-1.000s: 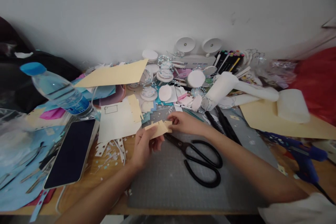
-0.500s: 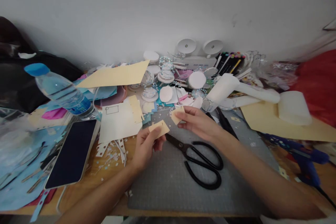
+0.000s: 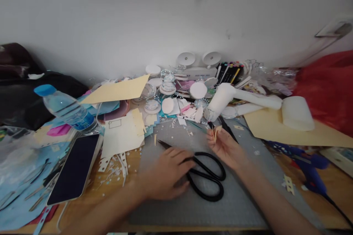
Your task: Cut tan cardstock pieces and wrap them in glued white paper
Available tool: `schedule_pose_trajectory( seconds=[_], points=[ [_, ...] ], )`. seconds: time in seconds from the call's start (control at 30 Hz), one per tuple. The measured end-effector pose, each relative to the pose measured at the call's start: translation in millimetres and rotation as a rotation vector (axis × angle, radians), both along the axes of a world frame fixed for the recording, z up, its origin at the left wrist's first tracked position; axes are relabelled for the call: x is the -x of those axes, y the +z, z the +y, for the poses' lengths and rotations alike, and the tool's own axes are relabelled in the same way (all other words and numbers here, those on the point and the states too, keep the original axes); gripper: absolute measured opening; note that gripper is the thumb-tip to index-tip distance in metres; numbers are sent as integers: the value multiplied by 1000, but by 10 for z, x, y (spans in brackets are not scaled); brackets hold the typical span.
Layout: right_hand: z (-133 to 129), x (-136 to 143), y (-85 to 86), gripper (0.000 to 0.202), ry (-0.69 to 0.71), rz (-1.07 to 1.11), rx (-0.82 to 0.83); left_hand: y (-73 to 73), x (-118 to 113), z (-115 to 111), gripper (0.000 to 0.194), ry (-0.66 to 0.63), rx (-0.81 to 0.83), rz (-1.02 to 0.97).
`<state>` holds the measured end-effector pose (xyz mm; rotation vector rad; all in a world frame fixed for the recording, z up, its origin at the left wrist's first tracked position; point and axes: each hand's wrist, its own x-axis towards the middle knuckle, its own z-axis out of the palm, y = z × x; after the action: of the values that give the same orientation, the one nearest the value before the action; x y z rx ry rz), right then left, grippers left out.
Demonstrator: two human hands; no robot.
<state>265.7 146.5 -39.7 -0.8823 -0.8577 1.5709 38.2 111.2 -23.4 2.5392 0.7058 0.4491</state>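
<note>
Above a grey gridded cutting mat (image 3: 234, 207), I remotely note the left hand (image 3: 168, 172) has moved over the black-handled metal scissors (image 3: 204, 174), its closure unclear, leaving small pale-yellow paper (image 3: 216, 133) pinched in the right hand (image 3: 226, 148) alone.

Dim, diffuse light; directly beyond the scissors (image 3: 206, 174) the wall (image 3: 138, 33) is palest, darkening outward; over the scissors the left hand (image 3: 171, 172) is motion-blurred; far left of them the bottle (image 3: 67, 108) looks lens-stretched

Scissors (image 3: 205, 174) partly hidden behind blurred left hand (image 3: 168, 175)
</note>
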Motion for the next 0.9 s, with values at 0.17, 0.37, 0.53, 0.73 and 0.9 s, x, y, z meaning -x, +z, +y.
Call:
schedule_pose_trajectory(
  seconds=[0.17,0.37,0.53,0.73,0.9],
  points=[
    [-91,-25,15,36,7,77,-37,-86,-404,-27,52,-118,-293,226],
    [-60,-90,26,33,-38,183,-73,-170,-730,72,13,-223,-519,335],
    [-13,-150,38,33,-63,234,-99,-97,-780,34,8,-319,-636,378],
    [7,-157,3,28,-52,256,-135,269,-533,-162,8,-390,-714,409],
    [0,-146,-47,26,-6,273,-108,726,-161,-313,13,-399,-773,492]
  ],
)
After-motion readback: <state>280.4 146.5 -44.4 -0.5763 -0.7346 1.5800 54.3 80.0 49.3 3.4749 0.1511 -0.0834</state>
